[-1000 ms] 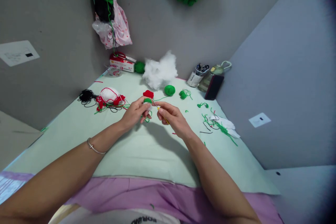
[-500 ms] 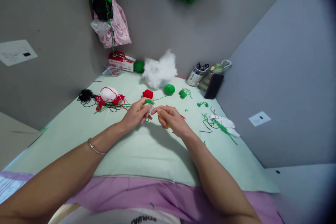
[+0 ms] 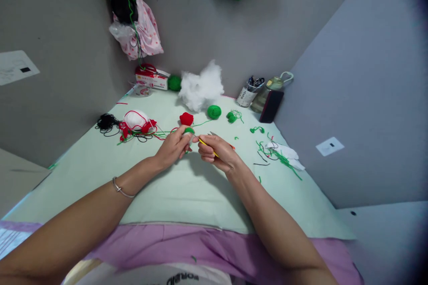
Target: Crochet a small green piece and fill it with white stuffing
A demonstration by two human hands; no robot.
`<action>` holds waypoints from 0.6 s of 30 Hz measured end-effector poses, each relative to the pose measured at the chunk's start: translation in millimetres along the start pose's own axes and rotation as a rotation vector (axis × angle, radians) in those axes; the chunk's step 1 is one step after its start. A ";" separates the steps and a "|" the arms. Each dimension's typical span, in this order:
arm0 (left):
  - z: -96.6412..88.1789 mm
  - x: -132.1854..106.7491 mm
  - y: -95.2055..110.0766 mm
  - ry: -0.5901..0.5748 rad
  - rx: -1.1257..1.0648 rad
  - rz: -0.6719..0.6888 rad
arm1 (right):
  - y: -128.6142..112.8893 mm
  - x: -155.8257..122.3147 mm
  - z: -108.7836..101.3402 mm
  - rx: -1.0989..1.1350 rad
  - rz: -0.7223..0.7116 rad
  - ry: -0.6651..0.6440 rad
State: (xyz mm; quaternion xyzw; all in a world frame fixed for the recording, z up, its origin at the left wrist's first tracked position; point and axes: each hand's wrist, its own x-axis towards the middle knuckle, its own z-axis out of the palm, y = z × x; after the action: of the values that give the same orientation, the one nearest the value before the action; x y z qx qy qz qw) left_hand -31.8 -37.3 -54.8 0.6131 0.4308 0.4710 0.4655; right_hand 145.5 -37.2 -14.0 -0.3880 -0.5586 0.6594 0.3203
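Note:
Between the fingers of my left hand [image 3: 173,146] is a small green crochet piece [image 3: 189,130], with something whitish just under it that I cannot make out clearly. My right hand [image 3: 216,149] grips a crochet hook [image 3: 203,142] by its yellow handle, the thin metal tip pointing at the green piece. Just beyond my left fingers lies a red crocheted piece [image 3: 186,119]. A green yarn strand runs from near it to a green ball [image 3: 214,111]. Behind my right hand, scissors [image 3: 213,133] lie on the table, mostly hidden.
White stuffing [image 3: 201,87] is heaped at the back. A white yarn ball [image 3: 135,120] with red strands and black yarn [image 3: 107,121] lie left. Right are green scraps [image 3: 284,160], a phone [image 3: 271,107], a bottle [image 3: 274,83] and a pen cup [image 3: 246,96]. A yarn bag [image 3: 147,31] hangs at back left.
My right hand has turned slightly and drawn a little back from the green piece, showing more of the yellow handle. My left hand keeps its hold. The whole view has shifted slightly.

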 end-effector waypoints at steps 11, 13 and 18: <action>1.0 -0.8 4.5 0.037 0.065 0.067 | 9.1 -21.8 44.2 -0.478 -0.312 0.307; 0.7 -2.3 5.9 0.074 0.073 0.115 | 6.4 -22.6 43.2 -0.467 -0.310 0.262; 1.1 -3.3 4.6 0.131 0.063 0.178 | -1.8 -13.0 21.0 0.161 -0.018 -0.116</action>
State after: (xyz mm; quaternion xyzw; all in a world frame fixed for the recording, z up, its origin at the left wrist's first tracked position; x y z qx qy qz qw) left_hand -30.9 -41.6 -51.0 0.6311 0.4190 0.5357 0.3731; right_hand 133.6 -58.3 -8.7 -0.3172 -0.5248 0.7206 0.3236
